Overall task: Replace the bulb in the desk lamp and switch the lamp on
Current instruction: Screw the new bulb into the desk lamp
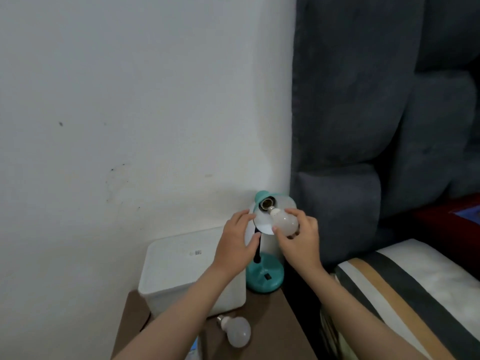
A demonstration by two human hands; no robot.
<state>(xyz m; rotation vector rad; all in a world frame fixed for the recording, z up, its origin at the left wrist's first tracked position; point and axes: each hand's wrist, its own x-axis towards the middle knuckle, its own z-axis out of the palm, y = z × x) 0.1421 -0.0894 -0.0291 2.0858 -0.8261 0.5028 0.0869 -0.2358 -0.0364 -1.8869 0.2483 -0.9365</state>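
Note:
A teal desk lamp stands on a small brown table, its round base (265,278) near the wall corner. The lamp's shade (262,224) is tipped up toward me, white inside, and the empty socket (266,203) shows. My left hand (237,242) grips the shade's left rim. My right hand (301,241) holds a white bulb (285,222), whose screw base points at the socket, just outside it. A second white bulb (237,333) lies on the table in front, untouched.
A white box (179,266) sits left of the lamp on the brown table (270,331). A white wall rises behind. A grey padded headboard (363,126) and a striped mattress (405,289) are close on the right.

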